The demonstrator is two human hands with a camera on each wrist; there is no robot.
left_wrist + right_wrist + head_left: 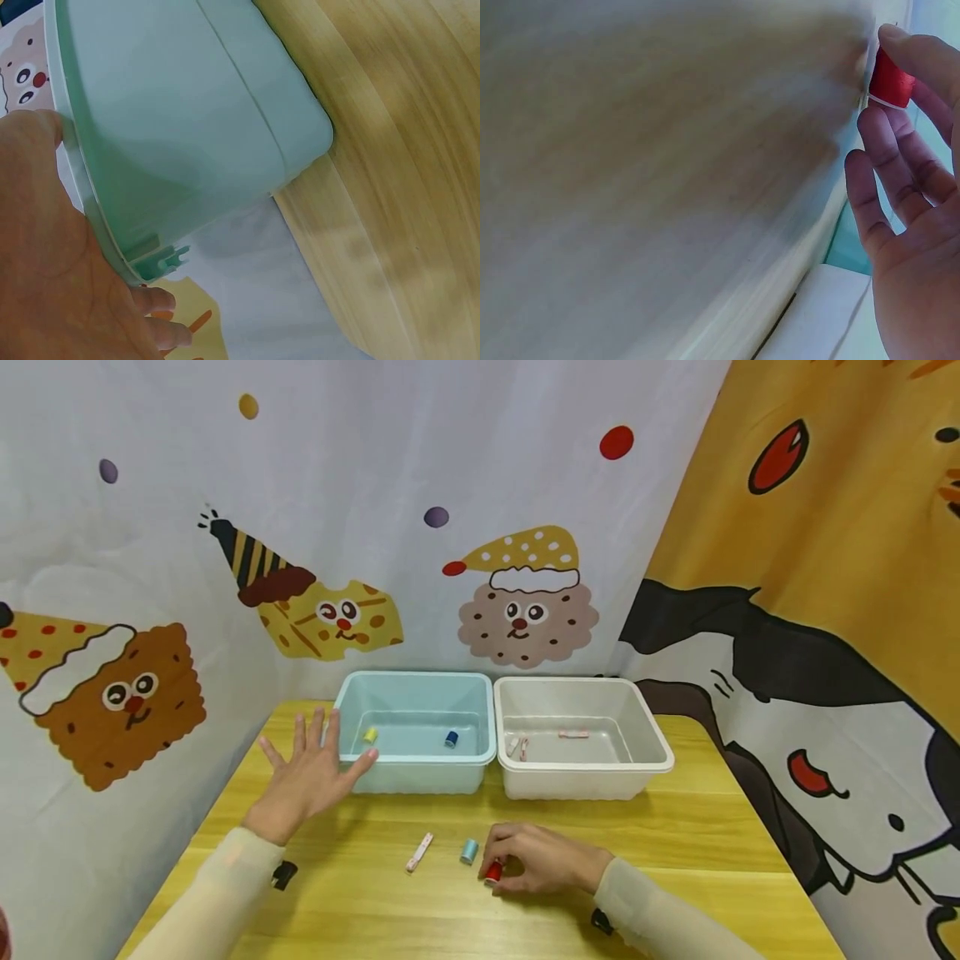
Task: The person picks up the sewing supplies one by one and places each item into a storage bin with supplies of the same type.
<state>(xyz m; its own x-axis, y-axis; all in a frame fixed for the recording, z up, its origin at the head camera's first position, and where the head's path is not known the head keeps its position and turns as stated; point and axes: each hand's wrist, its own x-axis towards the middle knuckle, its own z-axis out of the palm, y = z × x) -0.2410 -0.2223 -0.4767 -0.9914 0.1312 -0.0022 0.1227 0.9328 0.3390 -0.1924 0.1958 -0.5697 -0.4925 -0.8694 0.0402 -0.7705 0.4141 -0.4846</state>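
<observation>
My right hand (536,857) pinches a red spool of thread (492,872) between thumb and fingers, low over the table. In the right wrist view the red spool (891,79) sits at the fingertips, with the other fingers loosely bent. Just left of that hand, a light blue spool of thread (468,852) stands on the wood, and a narrow pale strip with pink marks (419,852) lies further left. My left hand (309,774) spreads its straight fingers at the left front corner of the light blue bin (187,97); whether it touches the rim I cannot tell.
Inside the light blue bin (416,760) lie a yellow spool (371,735) and a dark blue spool (452,739). The white bin (585,768) beside it holds several small pale strips (573,735). A printed curtain hangs behind the wooden table (360,893).
</observation>
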